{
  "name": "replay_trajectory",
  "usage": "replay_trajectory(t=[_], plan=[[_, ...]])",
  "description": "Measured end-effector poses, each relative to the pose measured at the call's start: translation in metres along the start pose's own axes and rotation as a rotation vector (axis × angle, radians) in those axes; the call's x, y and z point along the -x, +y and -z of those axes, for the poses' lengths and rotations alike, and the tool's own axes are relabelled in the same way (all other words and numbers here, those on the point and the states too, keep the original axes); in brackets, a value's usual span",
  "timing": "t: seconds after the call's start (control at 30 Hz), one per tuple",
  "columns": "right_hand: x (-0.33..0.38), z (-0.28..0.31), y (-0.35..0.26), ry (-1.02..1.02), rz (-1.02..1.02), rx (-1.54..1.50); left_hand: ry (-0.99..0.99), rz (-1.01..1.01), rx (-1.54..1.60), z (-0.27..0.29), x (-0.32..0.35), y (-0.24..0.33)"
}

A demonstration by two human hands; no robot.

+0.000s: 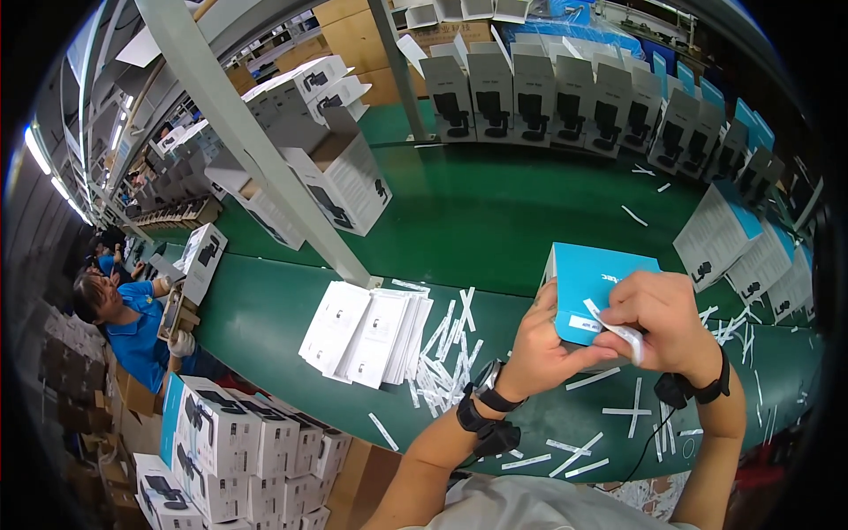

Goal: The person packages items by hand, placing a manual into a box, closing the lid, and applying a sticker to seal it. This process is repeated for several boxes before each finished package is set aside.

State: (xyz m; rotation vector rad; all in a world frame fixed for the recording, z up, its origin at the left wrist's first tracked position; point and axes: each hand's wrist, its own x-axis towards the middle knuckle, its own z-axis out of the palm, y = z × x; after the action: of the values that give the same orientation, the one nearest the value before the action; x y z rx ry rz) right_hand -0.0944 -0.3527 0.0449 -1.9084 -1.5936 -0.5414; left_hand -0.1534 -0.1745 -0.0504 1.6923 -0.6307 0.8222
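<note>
A small carton with a bright blue face (587, 278) is held over the green bench in front of me. My left hand (532, 349) grips its left side, fingers wrapped round the edge. Near the carton's lower edge lies a white printed label (580, 323). Just right of that label, my right hand (667, 318) pinches a curled white paper strip (631, 343) between thumb and fingers. One end of the strip reaches the blue face; whether it is stuck there I cannot tell.
Loose white strips (442, 375) litter the green bench (521, 208) around a stack of white leaflets (369, 334). Open grey cartons (534, 97) line the back, others (720, 234) the right. A metal post (256, 150) rises left. Packed boxes (216, 433) and a co-worker (132, 322) are further left.
</note>
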Motion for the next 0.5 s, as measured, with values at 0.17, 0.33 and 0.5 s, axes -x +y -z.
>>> replay_trajectory(t=[0.17,0.33,0.5], plan=[[0.001,-0.001,0.001,0.001,-0.079,0.009,0.002,-0.002,0.002,0.000,-0.001,-0.003],[-0.006,0.006,-0.007,-0.023,-0.096,0.126,0.026,0.011,0.012,-0.002,0.002,-0.005],[-0.003,0.007,-0.002,0.050,-0.159,0.083,0.027,0.151,0.053,-0.004,0.000,0.005]])
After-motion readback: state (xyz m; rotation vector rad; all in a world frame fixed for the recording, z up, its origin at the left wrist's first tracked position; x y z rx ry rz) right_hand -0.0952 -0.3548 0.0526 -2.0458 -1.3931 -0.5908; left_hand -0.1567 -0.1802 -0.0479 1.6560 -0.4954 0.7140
